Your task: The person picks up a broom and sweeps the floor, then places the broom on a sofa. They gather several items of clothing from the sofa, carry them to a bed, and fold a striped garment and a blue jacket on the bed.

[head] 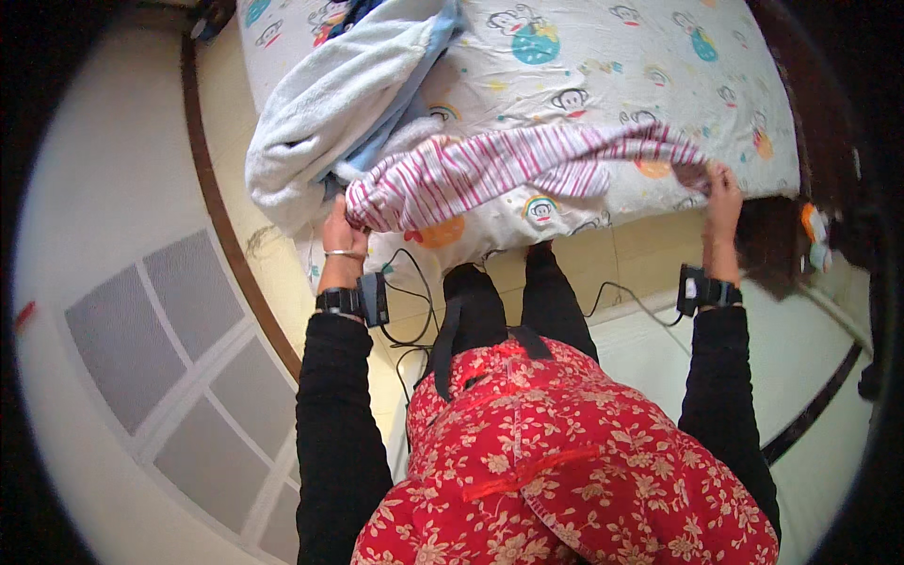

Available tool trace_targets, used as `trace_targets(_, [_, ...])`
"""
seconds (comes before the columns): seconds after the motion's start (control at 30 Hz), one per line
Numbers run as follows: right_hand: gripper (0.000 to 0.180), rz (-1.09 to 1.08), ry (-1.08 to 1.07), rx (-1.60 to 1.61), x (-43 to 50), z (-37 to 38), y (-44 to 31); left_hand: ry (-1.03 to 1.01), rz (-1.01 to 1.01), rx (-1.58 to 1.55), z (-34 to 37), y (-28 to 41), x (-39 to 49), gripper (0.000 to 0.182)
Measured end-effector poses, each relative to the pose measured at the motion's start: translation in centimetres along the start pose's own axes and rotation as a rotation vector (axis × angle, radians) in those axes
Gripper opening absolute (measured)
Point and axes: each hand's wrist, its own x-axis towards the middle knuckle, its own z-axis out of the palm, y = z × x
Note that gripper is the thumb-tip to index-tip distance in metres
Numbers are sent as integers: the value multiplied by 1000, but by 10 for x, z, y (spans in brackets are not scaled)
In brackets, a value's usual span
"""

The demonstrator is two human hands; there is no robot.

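Observation:
A striped garment in white, pink and grey stretches between my two hands above the near edge of the bed. My left hand grips its bunched left end, next to a pile of thick cloth. At the other end, my right hand pinches a narrow part of the garment, and a darker patch of fabric shows beside the fingers. One fold hangs down near the middle of the cloth. Under it lies a white bedsheet printed with monkeys, fruit and rainbows.
A fluffy white and light blue garment or blanket is heaped on the bed's left side. Black cables hang from devices strapped to both my wrists. A wall with grey panes stands at left; dark furniture is at right.

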Motion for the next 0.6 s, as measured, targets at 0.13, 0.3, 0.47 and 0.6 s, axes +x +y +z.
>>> trace_targets(0.13, [21,152,-207,36,-29,23,75,212,46,54,-47,-68,-25,38])
trace_targets(0.3, [20,250,-389,-187,-27,21,126,412,-71,638,-107,-112,-19,46])
trace_targets(0.47, [17,247,-541,-258,-28,31,164,480,-83,775,-147,-143,-12,56])
trace_targets(0.6, [17,53,-630,-389,-40,50,191,447,-97,357,-136,-150,-28,56])
